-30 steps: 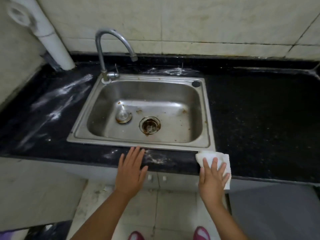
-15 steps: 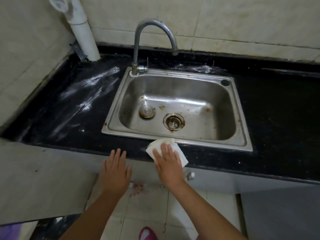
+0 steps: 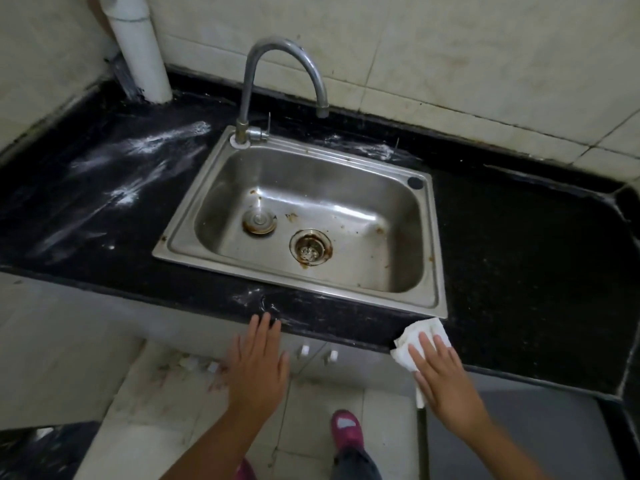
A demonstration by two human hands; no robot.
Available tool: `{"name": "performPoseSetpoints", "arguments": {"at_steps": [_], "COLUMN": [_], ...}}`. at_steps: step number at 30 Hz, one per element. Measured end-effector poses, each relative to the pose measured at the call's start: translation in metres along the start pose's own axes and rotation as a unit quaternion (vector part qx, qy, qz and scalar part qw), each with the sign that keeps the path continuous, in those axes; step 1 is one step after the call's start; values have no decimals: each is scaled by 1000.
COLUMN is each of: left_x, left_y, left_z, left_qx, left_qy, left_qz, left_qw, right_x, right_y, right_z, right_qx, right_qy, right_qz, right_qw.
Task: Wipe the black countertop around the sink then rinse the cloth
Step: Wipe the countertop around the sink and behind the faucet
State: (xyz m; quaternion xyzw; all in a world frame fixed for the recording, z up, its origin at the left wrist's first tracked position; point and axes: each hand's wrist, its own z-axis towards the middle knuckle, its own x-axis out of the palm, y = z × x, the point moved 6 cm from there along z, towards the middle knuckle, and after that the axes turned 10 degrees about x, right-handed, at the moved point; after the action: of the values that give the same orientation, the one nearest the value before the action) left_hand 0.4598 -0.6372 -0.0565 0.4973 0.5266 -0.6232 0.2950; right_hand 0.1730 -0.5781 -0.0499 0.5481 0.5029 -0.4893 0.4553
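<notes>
Writing: none legible.
Right hand (image 3: pixel 446 382): fingers spread flat, pressing crumpled white cloth (image 3: pixel 420 341) on black stone countertop (image 3: pixel 519 265) front edge.
Left hand (image 3: pixel 258 365): flat, fingertips at front edge.

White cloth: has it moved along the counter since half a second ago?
Yes. The white cloth slid right along the front edge, from below the sink drain to its front right corner.

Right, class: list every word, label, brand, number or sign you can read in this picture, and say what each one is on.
None: no text can be read anywhere.
Sink, tap, pipe, wall tiles and cloth: no print or label shows.
The white marks on the countertop are smears, not writing.
</notes>
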Motion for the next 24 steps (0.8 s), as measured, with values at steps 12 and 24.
{"name": "performPoseSetpoints", "arguments": {"at_steps": [12,24], "left_x": [6,29], "left_y": [-32,-79], "left_z": [-26,20], "left_qx": [-242,-262], "left_qy": [-80,-34], "left_qz": [-40,-20], "left_qw": [966,964], "right_x": [6,2], "right_y": [135,-34], "right_z": [69,45], "right_qx": [-299,-396], "right_qy": [-7,-101], "right_qz": [-4,11], "right_qw": [954,913]}}
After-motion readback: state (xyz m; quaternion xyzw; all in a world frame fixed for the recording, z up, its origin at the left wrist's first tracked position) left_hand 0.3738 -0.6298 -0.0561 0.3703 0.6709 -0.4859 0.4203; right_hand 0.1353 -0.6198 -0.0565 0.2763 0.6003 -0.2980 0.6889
